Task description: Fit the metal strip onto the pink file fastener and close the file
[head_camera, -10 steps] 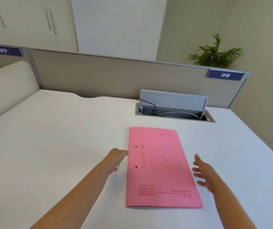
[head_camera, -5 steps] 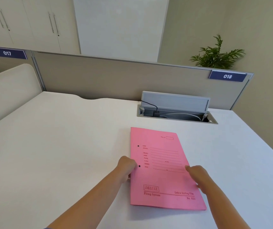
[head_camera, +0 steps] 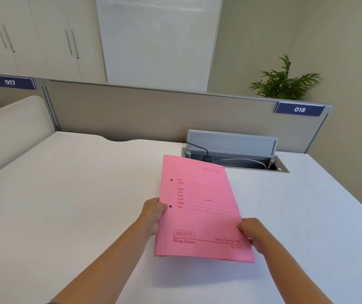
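A closed pink file (head_camera: 199, 209) with printed lines and two punched holes near its left edge is lifted off the white desk (head_camera: 66, 205), its near end raised. My left hand (head_camera: 153, 212) grips its left edge by the lower hole. My right hand (head_camera: 251, 234) grips its right edge near the bottom corner. No metal strip shows; the inside of the file is hidden.
An open grey cable box (head_camera: 232, 153) with a black plug and a white cable is set into the desk just behind the file. A beige partition (head_camera: 131, 110) with labels 017 and 018 closes the back. A plant (head_camera: 285, 82) stands behind it.
Both hands went from hovering open beside the flat file to gripping its left and right edges, and the file has risen off the desk, casting a shadow below.
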{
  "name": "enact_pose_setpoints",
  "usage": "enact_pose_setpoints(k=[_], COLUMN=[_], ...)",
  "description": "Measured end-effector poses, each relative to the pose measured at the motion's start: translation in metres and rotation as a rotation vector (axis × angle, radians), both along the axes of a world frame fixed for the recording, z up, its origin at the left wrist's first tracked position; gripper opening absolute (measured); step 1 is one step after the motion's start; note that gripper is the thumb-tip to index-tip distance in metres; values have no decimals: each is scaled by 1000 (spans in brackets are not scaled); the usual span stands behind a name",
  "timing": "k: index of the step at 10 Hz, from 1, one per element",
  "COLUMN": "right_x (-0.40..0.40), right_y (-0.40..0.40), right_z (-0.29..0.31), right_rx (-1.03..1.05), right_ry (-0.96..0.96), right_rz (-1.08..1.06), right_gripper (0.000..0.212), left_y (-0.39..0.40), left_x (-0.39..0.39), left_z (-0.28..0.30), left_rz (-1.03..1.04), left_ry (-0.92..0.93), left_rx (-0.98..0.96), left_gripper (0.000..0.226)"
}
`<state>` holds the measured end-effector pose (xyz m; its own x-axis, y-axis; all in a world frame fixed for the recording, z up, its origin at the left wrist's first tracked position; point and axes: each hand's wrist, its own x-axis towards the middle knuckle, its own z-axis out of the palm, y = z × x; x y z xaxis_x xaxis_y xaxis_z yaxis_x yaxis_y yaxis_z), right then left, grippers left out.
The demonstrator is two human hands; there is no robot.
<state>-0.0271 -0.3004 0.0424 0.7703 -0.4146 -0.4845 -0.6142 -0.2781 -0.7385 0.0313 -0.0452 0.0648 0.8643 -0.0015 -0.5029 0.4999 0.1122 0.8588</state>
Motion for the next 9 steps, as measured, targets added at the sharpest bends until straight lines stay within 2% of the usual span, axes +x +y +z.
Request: enact_pose_setpoints(k=[2,5,7,9], right_x=[38,87,94,96], right_y=[17,36,37,35], right_z=[12,-2,-12,-11], right_rx=[-34,-41,-131,-295], right_ry=[-13,64,85,90], right_rz=[-1,-23,-18,34], right_gripper=[24,27,16,28], left_y=[15,24,22,22], left_x=[35,78,81,87], left_z=[1,-11,-17,-18], left_rz=[11,-84,-138,-152], left_ry=[-101,-181,-175,-226], left_rx=[209,598,733,801], left_gripper=[24,18,36,39])
